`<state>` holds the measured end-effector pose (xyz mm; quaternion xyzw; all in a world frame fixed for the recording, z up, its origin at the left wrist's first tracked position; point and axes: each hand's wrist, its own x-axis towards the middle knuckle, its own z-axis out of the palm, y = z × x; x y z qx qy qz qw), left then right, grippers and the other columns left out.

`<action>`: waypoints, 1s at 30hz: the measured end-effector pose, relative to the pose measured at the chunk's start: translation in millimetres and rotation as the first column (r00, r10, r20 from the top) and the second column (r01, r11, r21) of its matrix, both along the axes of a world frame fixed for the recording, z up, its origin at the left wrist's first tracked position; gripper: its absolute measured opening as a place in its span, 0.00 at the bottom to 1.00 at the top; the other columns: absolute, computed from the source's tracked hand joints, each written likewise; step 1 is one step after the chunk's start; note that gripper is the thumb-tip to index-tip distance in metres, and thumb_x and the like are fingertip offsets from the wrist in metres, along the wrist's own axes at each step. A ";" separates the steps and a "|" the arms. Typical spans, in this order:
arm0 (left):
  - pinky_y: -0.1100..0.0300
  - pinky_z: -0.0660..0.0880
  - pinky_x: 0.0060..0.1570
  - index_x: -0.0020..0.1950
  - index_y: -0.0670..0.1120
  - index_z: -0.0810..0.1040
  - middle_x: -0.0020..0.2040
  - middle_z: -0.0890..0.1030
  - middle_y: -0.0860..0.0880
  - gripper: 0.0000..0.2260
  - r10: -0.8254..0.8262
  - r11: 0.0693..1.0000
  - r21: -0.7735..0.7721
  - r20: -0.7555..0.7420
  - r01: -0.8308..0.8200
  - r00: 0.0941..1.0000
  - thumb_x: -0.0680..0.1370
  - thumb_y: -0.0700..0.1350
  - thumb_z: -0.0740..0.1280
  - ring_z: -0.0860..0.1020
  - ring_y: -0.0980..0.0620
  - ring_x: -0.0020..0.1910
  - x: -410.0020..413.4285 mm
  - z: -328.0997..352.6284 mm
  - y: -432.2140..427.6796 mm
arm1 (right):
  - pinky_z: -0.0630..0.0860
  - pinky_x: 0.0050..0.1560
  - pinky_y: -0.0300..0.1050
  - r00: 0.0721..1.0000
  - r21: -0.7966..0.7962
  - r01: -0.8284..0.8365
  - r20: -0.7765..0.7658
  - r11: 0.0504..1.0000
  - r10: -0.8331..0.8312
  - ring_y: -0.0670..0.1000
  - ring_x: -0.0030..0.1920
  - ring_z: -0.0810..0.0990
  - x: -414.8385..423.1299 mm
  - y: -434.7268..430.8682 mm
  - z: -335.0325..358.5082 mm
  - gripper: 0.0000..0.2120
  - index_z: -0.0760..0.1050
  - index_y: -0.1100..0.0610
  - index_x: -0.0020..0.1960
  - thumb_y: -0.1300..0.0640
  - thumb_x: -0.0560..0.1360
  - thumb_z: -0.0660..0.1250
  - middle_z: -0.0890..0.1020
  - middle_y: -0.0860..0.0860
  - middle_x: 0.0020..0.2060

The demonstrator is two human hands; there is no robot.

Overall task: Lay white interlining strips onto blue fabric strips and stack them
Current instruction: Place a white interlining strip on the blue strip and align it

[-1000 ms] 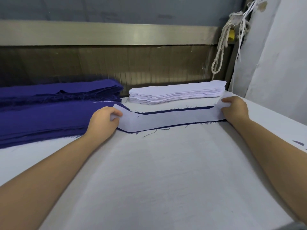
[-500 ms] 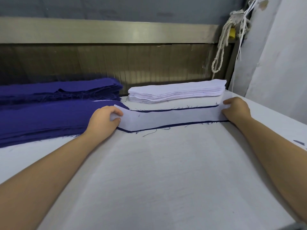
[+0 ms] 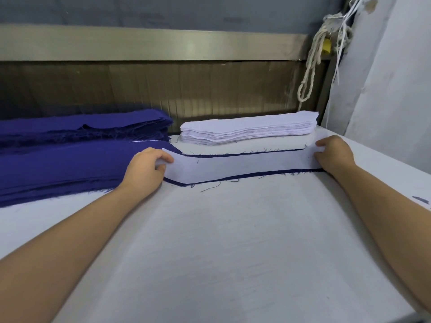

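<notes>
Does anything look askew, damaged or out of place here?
Nothing serious. The white interlining strip lies squarely on the blue strip, a blue margin showing on both long sides. Frayed threads trail from its near edge; a blue scrap lies far right.

White interlining strip [image 3: 242, 166] over blue fabric strip [image 3: 247, 176]; blue stack [image 3: 58, 169]; white stack [image 3: 249, 130].

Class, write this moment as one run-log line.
step: white strip on blue strip | left hand: pinches left end | right hand: grips right end | white stack: behind | blue stacks: left
</notes>
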<state>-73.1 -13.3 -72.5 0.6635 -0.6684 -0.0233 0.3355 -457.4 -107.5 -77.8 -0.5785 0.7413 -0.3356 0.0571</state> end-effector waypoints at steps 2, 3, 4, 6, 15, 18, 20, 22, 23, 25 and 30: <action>0.63 0.64 0.51 0.57 0.42 0.79 0.54 0.76 0.46 0.14 0.003 1.000 -0.011 -0.015 -0.003 1.000 0.77 0.31 0.59 0.72 0.45 0.55 0.4 -0.4 0.2 | 0.67 0.63 0.48 1.000 0.021 0.006 -0.024 1.000 -0.006 0.61 0.66 0.69 -0.3 -0.9 -0.1 0.20 0.71 0.63 0.67 0.69 0.75 0.60 0.72 0.59 0.66; 0.64 0.64 0.50 0.57 0.42 0.79 0.52 0.75 0.47 0.15 0.004 1.000 -0.014 -0.021 -0.004 1.000 0.78 0.31 0.58 0.72 0.46 0.54 0.5 -0.5 0.1 | 0.67 0.63 0.49 0.999 0.027 0.009 -0.042 1.000 -0.008 0.62 0.66 0.69 -0.4 -1.1 0.0 0.20 0.71 0.63 0.67 0.69 0.75 0.60 0.71 0.60 0.67; 0.64 0.64 0.49 0.57 0.42 0.79 0.50 0.73 0.48 0.15 0.004 1.000 -0.017 -0.028 -0.004 1.000 0.78 0.31 0.58 0.71 0.47 0.53 0.6 -0.7 0.1 | 0.66 0.64 0.49 0.998 0.030 0.014 -0.062 0.999 -0.012 0.62 0.66 0.69 -0.5 -1.2 0.1 0.20 0.71 0.64 0.67 0.70 0.75 0.60 0.71 0.60 0.67; 0.65 0.63 0.48 0.56 0.42 0.79 0.48 0.71 0.50 0.15 -0.002 1.000 -0.025 -0.036 0.001 0.999 0.77 0.30 0.58 0.70 0.48 0.51 1.1 -0.9 -0.1 | 0.67 0.63 0.51 0.994 0.034 0.021 -0.107 0.999 -0.018 0.63 0.65 0.70 -0.9 -1.0 0.4 0.19 0.73 0.65 0.64 0.71 0.74 0.59 0.72 0.61 0.65; 0.65 0.64 0.51 0.56 0.44 0.80 0.55 0.75 0.48 0.14 -0.009 1.000 -0.012 -0.027 0.008 1.000 0.76 0.31 0.61 0.71 0.48 0.54 1.9 -1.4 -1.3 | 0.67 0.63 0.51 0.987 0.117 0.045 -0.158 0.992 -0.026 0.65 0.63 0.69 1.8 1.8 3.9 0.14 0.77 0.63 0.59 0.65 0.76 0.59 0.73 0.63 0.62; 0.61 0.65 0.54 0.56 0.44 0.80 0.58 0.76 0.46 0.13 0.001 1.000 0.006 -0.001 -0.001 1.000 0.76 0.32 0.62 0.71 0.44 0.58 2.1 -2.4 -2.0 | 0.65 0.63 0.51 0.984 0.128 0.066 -0.173 0.990 -0.043 0.65 0.64 0.66 4.7 3.7 4.3 0.15 0.76 0.63 0.60 0.64 0.76 0.58 0.69 0.64 0.63; 0.60 0.65 0.56 0.56 0.45 0.80 0.60 0.76 0.46 0.13 0.011 1.000 0.014 0.024 -0.011 1.000 0.76 0.33 0.63 0.69 0.43 0.60 2.0 -3.8 -2.8 | 0.64 0.63 0.52 0.979 0.135 0.102 -0.190 0.986 -0.075 0.64 0.64 0.63 7.6 5.3 4.9 0.15 0.75 0.63 0.61 0.63 0.77 0.58 0.67 0.63 0.63; 0.62 0.62 0.56 0.57 0.45 0.79 0.61 0.75 0.47 0.13 0.022 1.000 0.017 0.055 -0.023 0.998 0.76 0.34 0.62 0.67 0.43 0.61 1.5 -5.0 -3.4 | 0.64 0.62 0.52 0.968 0.143 0.131 -0.233 0.981 -0.095 0.63 0.65 0.61 9.5 6.9 5.2 0.15 0.74 0.61 0.63 0.61 0.77 0.59 0.66 0.62 0.63; 0.63 0.61 0.56 0.58 0.45 0.79 0.61 0.75 0.47 0.13 0.027 0.999 0.016 0.070 -0.028 0.997 0.76 0.35 0.62 0.67 0.43 0.61 1.3 -5.4 -3.6 | 0.64 0.63 0.52 0.963 0.144 0.136 -0.253 0.980 -0.096 0.62 0.65 0.61 9.8 7.6 5.1 0.16 0.74 0.61 0.63 0.61 0.78 0.58 0.66 0.62 0.64; 0.62 0.61 0.56 0.58 0.45 0.79 0.62 0.75 0.47 0.13 0.031 0.999 0.014 0.096 -0.033 0.995 0.77 0.35 0.62 0.67 0.43 0.60 1.0 -6.0 -3.9 | 0.62 0.63 0.51 0.954 0.133 0.135 -0.286 0.982 -0.092 0.62 0.66 0.59 9.3 8.7 4.8 0.16 0.74 0.61 0.63 0.61 0.77 0.58 0.65 0.62 0.65; 0.62 0.61 0.56 0.59 0.46 0.78 0.62 0.74 0.47 0.13 0.037 0.999 0.000 0.140 -0.037 0.990 0.77 0.36 0.62 0.67 0.43 0.59 1.4 -7.5 -3.8 | 0.59 0.66 0.51 0.936 0.088 0.099 -0.345 0.991 -0.063 0.61 0.70 0.55 6.7 8.6 3.0 0.14 0.77 0.64 0.60 0.62 0.77 0.60 0.61 0.61 0.71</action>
